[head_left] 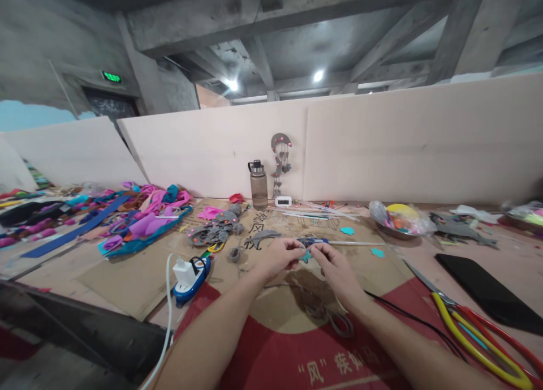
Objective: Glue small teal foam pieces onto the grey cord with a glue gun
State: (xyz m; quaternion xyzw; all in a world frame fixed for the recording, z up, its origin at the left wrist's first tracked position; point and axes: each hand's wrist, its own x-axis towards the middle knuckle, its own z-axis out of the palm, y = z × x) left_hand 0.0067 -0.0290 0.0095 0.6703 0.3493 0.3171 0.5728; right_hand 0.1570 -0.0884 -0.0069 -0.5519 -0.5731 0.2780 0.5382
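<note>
Over cardboard (274,317), small teal cutout (306,256), lobed edge

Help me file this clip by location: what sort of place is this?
Likely a craft workshop: yellow-and-red-handled metal scissors, a heap of pink, purple and blue felt-like pieces, and a grey crescent-shaped ornament with hanging strands.

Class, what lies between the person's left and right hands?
In the head view, a small teal piece is pinched between the left hand and the right hand.
</note>
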